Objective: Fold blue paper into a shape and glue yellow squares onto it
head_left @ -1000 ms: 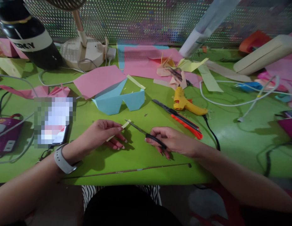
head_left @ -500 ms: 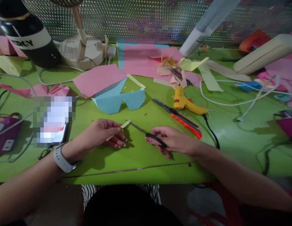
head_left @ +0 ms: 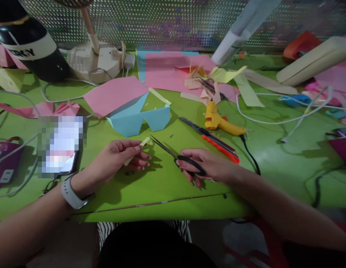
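Your left hand [head_left: 124, 153] is pinching a small yellow paper strip [head_left: 145, 142] between the thumb and finger, and the other fingers are loosely curled. The strip is over the green table [head_left: 161, 214], with one end poking out past your fingertips toward the scissors. Your right hand [head_left: 202, 162] holds the scissors [head_left: 168, 150] by their black handles. The blades look a little bit apart, and their tips are right by the end of the strip. I can't tell if they touch it.

Just past your hands sit the blue paper glasses [head_left: 128, 125], with a pink sheet [head_left: 115, 95] behind them. A red cutter knife [head_left: 221, 149] lies past your right hand, its blade pointing toward the glasses. Next to the knife is a yellow glue gun [head_left: 221, 124] with a black cord [head_left: 251, 154]. A phone [head_left: 70, 163] lies past your left wrist, and its screen is too blurry to read. You have a white watch [head_left: 73, 194] on that wrist.
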The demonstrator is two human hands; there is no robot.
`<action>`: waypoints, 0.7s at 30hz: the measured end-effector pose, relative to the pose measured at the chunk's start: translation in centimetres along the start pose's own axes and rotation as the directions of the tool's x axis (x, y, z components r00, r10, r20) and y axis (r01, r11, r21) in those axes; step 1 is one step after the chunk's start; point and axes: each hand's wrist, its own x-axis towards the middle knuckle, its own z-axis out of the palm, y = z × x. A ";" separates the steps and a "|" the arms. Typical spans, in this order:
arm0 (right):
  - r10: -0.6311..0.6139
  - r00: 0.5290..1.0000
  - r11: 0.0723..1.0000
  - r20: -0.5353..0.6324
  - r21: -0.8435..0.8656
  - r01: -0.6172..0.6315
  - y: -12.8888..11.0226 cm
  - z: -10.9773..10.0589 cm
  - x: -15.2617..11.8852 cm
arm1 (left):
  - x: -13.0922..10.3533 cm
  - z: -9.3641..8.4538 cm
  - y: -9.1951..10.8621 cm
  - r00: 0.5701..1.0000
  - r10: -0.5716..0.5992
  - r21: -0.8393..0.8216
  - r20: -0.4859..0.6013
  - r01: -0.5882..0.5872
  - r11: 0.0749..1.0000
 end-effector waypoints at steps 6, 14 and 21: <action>-0.018 0.999 1.000 -0.026 -0.003 0.018 0.0 -0.2 0.0 | -0.4 0.2 0.1 0.994 0.106 -0.041 0.008 -0.106 0.994; -0.085 0.996 0.996 0.036 0.044 0.084 0.1 -0.1 -0.5 | -0.5 0.2 -0.2 0.988 0.138 -0.015 0.073 -0.138 0.990; -0.099 0.994 0.993 0.048 0.067 0.096 0.4 0.3 -0.5 | -0.5 0.0 -0.5 0.975 0.150 -0.026 0.161 -0.148 0.989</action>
